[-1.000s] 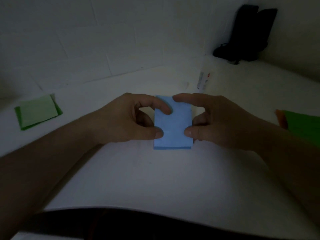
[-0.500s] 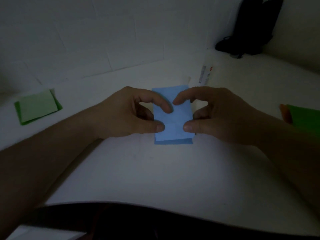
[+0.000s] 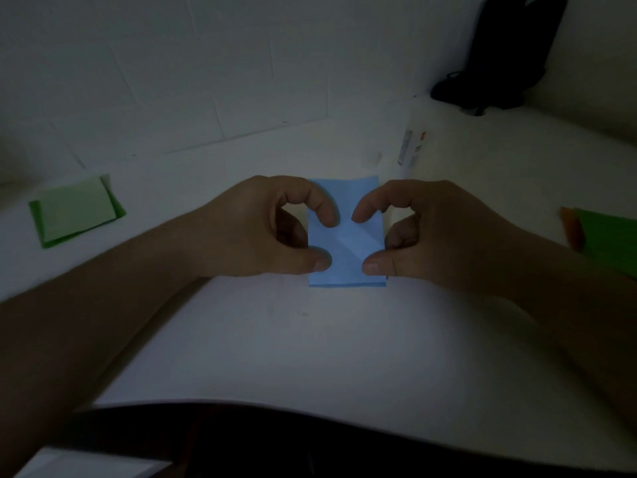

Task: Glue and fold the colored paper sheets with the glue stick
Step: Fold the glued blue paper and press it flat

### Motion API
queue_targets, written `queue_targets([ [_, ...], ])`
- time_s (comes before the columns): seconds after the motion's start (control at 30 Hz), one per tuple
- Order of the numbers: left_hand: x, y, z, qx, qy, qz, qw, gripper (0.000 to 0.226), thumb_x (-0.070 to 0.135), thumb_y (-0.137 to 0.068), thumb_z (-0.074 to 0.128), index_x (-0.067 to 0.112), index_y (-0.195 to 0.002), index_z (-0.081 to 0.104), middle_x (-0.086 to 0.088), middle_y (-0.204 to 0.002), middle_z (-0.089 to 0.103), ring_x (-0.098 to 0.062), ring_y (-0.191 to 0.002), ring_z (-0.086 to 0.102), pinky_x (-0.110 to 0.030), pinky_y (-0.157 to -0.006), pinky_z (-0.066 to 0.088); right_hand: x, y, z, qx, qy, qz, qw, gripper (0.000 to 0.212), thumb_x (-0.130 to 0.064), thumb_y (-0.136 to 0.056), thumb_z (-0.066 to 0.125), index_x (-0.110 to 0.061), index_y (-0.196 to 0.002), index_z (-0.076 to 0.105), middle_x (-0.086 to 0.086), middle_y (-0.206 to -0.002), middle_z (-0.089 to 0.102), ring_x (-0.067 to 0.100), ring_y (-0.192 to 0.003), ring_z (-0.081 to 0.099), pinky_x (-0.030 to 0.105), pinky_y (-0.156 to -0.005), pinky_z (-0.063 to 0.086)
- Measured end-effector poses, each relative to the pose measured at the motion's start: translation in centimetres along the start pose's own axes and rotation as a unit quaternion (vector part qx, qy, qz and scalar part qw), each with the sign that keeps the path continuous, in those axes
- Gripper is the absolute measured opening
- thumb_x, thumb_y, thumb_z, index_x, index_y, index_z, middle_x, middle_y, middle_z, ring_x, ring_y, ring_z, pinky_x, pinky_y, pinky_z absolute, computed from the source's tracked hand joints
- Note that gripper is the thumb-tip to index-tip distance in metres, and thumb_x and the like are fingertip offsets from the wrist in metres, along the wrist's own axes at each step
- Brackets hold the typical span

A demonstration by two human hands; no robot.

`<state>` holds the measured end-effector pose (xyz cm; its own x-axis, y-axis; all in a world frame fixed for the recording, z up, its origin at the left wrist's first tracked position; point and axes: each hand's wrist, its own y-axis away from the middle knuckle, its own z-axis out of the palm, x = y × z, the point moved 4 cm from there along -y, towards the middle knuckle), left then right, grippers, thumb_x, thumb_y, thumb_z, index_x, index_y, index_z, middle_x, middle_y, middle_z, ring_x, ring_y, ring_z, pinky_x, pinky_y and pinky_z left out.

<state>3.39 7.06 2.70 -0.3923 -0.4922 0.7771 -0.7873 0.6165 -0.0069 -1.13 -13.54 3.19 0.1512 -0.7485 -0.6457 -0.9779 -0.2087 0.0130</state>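
A folded blue paper [image 3: 346, 250] lies flat on the white table [image 3: 310, 346], in the middle of the scene and a little toward the far side. The left hand [image 3: 262, 229] comes in from the left with its fingers curled; its forefinger tip and thumb tip both press down on the left part of the blue paper. The right hand [image 3: 431, 232] mirrors it from the right, fingers curled, with forefinger tip and thumb tip pressing on the right part of the same paper. The two forefingers nearly meet over the middle of the sheet, and the near edge of the paper shows two layers. At the far left of the table lies a folded green paper [image 3: 74, 212], well apart from the hands. At the right edge lies another green sheet [image 3: 610, 239] with an orange sheet [image 3: 570, 225] showing beside it. Beyond the blue paper, to the right, a white glue stick [image 3: 412, 148] stands upright. A dark bag [image 3: 499, 53] rests in the far right corner against the wall.
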Motion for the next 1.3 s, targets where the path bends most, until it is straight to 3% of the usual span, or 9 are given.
queue_targets([
  [0.1, 0.07, -0.01, 0.13, -0.001, -0.001, 0.0, 1.0, 0.037, 0.026, -0.073, 0.091, 0.035, -0.098, 0.065, -0.007, -0.072, 0.074, -0.016, -0.053, 0.059, -0.038, -0.054, 0.052, 0.07, -0.09, 0.09, 0.003, -0.001, 0.003, 1.0, 0.046, -0.032, -0.068, 0.092, -0.044, -0.099, 0.06, -0.013, -0.064, 0.072, 0.003, -0.06, 0.068, 0.007, -0.055, 0.042],
  [0.23, 0.12, -0.03, 0.15, 0.003, -0.015, 0.002, 1.0, 0.039, 0.025, -0.07, 0.093, 0.035, -0.096, 0.066, -0.005, -0.072, 0.074, -0.008, -0.051, 0.058, -0.025, -0.052, 0.05, 0.1, -0.11, 0.14, 0.003, -0.004, 0.005, 1.0, 0.046, -0.032, -0.068, 0.092, -0.043, -0.099, 0.061, -0.012, -0.066, 0.073, 0.004, -0.062, 0.07, 0.012, -0.058, 0.045],
  [0.47, 0.07, -0.03, 0.14, 0.003, -0.018, 0.004, 1.0, 0.04, 0.027, -0.069, 0.094, 0.035, -0.098, 0.067, -0.005, -0.07, 0.073, -0.011, -0.052, 0.059, -0.027, -0.054, 0.05, 0.1, -0.1, 0.28, -0.009, -0.01, -0.001, 1.0, 0.044, -0.03, -0.071, 0.091, -0.041, -0.1, 0.059, -0.01, -0.066, 0.074, 0.005, -0.061, 0.071, 0.009, -0.055, 0.045],
  [0.57, 0.01, -0.03, 0.12, -0.006, 0.018, -0.008, 1.0, 0.04, 0.031, -0.067, 0.093, 0.035, -0.098, 0.068, -0.012, -0.072, 0.073, -0.019, -0.054, 0.057, -0.031, -0.055, 0.049, 0.06, -0.13, -0.04, 0.021, -0.035, -0.011, 0.999, 0.038, -0.029, -0.073, 0.088, -0.04, -0.099, 0.062, -0.008, -0.067, 0.073, 0.01, -0.061, 0.07, 0.014, -0.057, 0.051],
  [0.7, 0.09, -0.01, 0.12, -0.011, 0.029, -0.018, 0.999, 0.039, 0.035, -0.065, 0.091, 0.035, -0.097, 0.068, -0.009, -0.07, 0.074, -0.013, -0.052, 0.056, -0.024, -0.053, 0.047, -0.06, -0.06, -0.17, 0.035, -0.018, -0.031, 0.999, 0.039, -0.039, -0.067, 0.085, -0.047, -0.096, 0.061, -0.002, -0.074, 0.071, 0.011, -0.067, 0.07, 0.024, -0.061, 0.058],
  [0.8, 0.14, 0.01, 0.23, -0.015, 0.029, -0.018, 0.999, 0.041, 0.035, -0.064, 0.091, 0.037, -0.098, 0.068, -0.009, -0.072, 0.075, -0.018, -0.056, 0.061, -0.031, -0.057, 0.051, 0.16, -0.06, -0.07, 0.035, -0.026, -0.029, 0.999, 0.043, -0.034, -0.067, 0.089, -0.045, -0.099, 0.062, 0.0, -0.077, 0.073, 0.016, -0.069, 0.072, 0.036, -0.066, 0.062],
  [1.07, 0.2, -0.01, 0.32, -0.012, 0.006, -0.003, 1.0, 0.045, 0.021, -0.07, 0.094, 0.038, -0.099, 0.066, -0.008, -0.083, 0.077, -0.028, -0.071, 0.073, -0.048, -0.072, 0.062, 0.06, 0.07, 0.19, 0.002, 0.001, -0.002, 1.0, 0.047, -0.029, -0.07, 0.091, -0.044, -0.1, 0.058, -0.01, -0.066, 0.073, 0.006, -0.063, 0.071, 0.016, -0.061, 0.047],
  [1.23, 0.3, 0.04, 0.31, -0.009, -0.002, -0.007, 1.0, 0.045, 0.02, -0.07, 0.093, 0.036, -0.101, 0.065, -0.005, -0.079, 0.077, -0.016, -0.062, 0.07, -0.033, -0.062, 0.059, -0.08, 0.12, 0.25, -0.006, 0.013, 0.005, 1.0, 0.048, -0.029, -0.071, 0.091, -0.043, -0.101, 0.057, -0.013, -0.063, 0.072, 0.003, -0.061, 0.07, 0.013, -0.059, 0.044],
  [1.3, 0.29, 0.01, 0.3, -0.007, -0.006, -0.007, 1.0, 0.045, 0.02, -0.07, 0.093, 0.036, -0.102, 0.065, -0.006, -0.08, 0.077, -0.021, -0.064, 0.071, -0.035, -0.064, 0.059, -0.09, 0.1, 0.23, -0.005, 0.017, 0.005, 1.0, 0.048, -0.029, -0.071, 0.091, -0.043, -0.102, 0.057, -0.013, -0.064, 0.073, 0.003, -0.062, 0.07, 0.015, -0.06, 0.044],
])
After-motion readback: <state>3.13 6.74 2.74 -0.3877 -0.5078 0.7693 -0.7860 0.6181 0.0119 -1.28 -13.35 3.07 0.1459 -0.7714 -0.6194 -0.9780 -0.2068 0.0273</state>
